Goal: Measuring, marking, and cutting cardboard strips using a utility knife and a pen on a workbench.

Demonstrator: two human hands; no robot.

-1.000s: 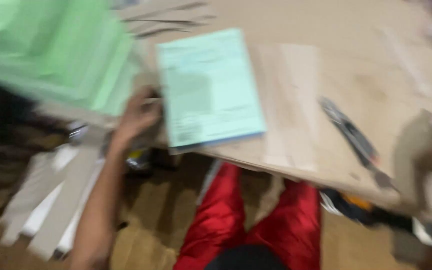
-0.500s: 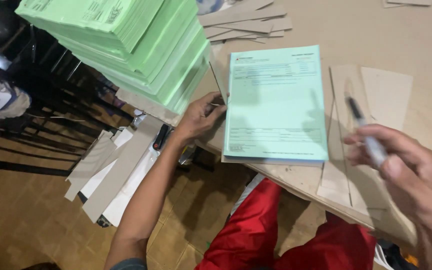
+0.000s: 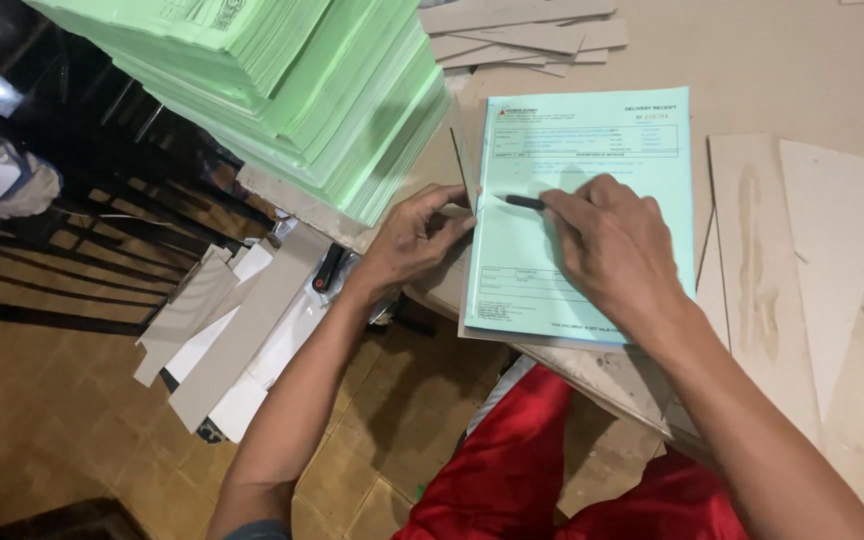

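Beige worktable (image 3: 812,70) above a brown tiled floor: a pale green printed pad (image 3: 582,215) lies at the table's near edge. The left hand (image 3: 414,238), fingers loosely open, steadies its left edge; the right hand (image 3: 607,245) grips a dark pen (image 3: 522,202) on the sheet, beside stacked green forms (image 3: 282,90)

Brown tiled floor (image 3: 72,430) fills lower left. Black metal rack (image 3: 82,220) at left edge. Tan table (image 3: 802,70) spans upper right.
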